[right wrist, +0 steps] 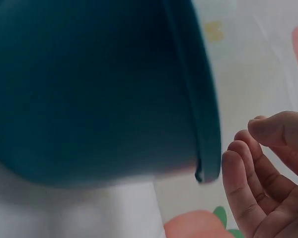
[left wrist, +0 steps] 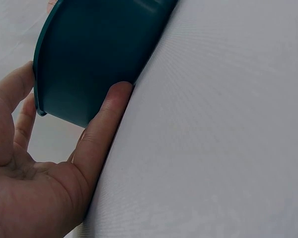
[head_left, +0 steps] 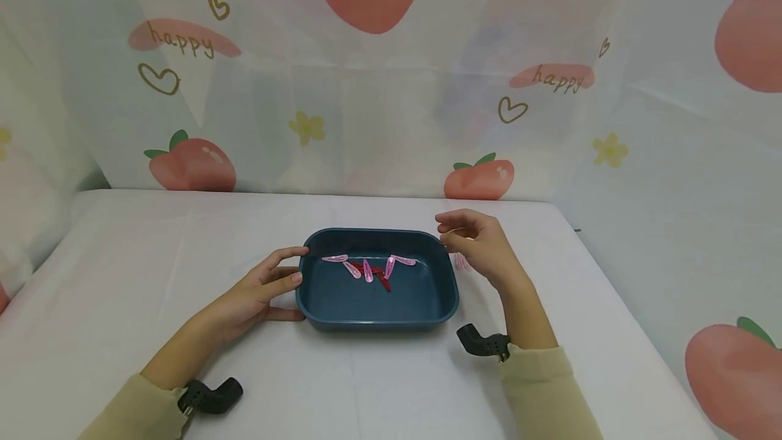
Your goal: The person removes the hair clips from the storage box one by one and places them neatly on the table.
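Beige fabric sleeves up front; oblong blue plastic tray is braced by spread left hand, slim pink clips parked off its right end, nearest loosely parted right hand.

Held left forearm slanting forward and inward. Reached low with left hand, digits spread and mostly straight. Angled right forearm more steeply. Held right hand farther forward, pointing inward, with fingers loosely bent side by side and thumb near them. Could not tell any thumb contact.
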Demonstrator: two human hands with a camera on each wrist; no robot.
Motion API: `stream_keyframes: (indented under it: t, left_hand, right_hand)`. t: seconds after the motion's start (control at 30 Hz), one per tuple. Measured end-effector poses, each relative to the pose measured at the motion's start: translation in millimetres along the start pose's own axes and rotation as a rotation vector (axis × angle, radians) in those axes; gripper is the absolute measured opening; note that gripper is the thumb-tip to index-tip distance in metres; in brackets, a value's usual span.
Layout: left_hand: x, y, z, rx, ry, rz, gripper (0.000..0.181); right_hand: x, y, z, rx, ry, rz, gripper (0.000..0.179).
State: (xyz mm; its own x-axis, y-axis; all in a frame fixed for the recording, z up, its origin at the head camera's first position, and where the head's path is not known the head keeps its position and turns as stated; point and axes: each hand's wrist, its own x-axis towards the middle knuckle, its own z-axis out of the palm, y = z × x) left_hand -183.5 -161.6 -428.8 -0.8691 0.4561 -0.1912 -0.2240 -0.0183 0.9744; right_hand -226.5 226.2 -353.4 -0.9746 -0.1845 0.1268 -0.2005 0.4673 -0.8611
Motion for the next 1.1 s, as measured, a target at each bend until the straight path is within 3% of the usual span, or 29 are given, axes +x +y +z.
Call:
stream_keyframes:
  t: [0.4, 1.1]
  left_hand:
    - [1.6, 1.0, -0.5, 0.001, 0.001, -0.004, 0.054]
    - [0.5, -0.5, -0.4, -0.001, 0.006, -0.017, 0.054]
  right_hand:
    - [1.2, -10, 30, 0.01, -0.088, -0.039, 0.029]
    - [0.5, -2, 74, 0.042, -0.237, -0.061, 0.03]
